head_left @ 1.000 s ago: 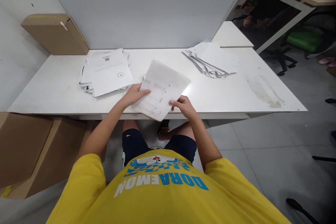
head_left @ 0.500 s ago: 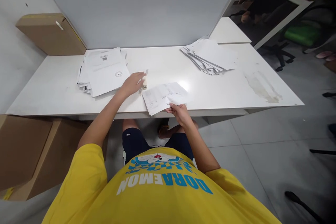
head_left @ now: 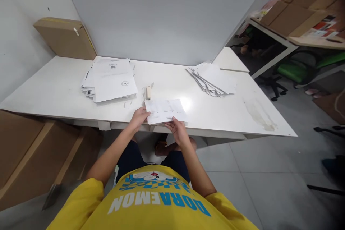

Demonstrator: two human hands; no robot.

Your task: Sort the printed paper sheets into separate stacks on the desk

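A folded paper sheet (head_left: 165,109) with printed lines lies at the near edge of the white table, between my hands. My left hand (head_left: 140,116) pinches its left edge. With thumb on top and fingers beneath, my right hand (head_left: 176,128) grips its near edge. Just beyond the sheet sits a small cream-coloured stapler (head_left: 148,92), touched by neither hand. A stack of printed papers (head_left: 114,81) lies to the left, its top page stamped with a round seal. Another stack of folded papers (head_left: 214,79) is fanned out on the right.
A cardboard box (head_left: 64,39) stands at the table's back left, against a grey partition (head_left: 161,18). Large cardboard boxes (head_left: 45,158) are below the table on the left. A green chair (head_left: 293,68) and a desk with boxes (head_left: 296,14) are at the right.
My left hand has come away from the stapler and moved toward me onto the sheet's left edge. My right hand still holds the sheet. The camera view has shifted.
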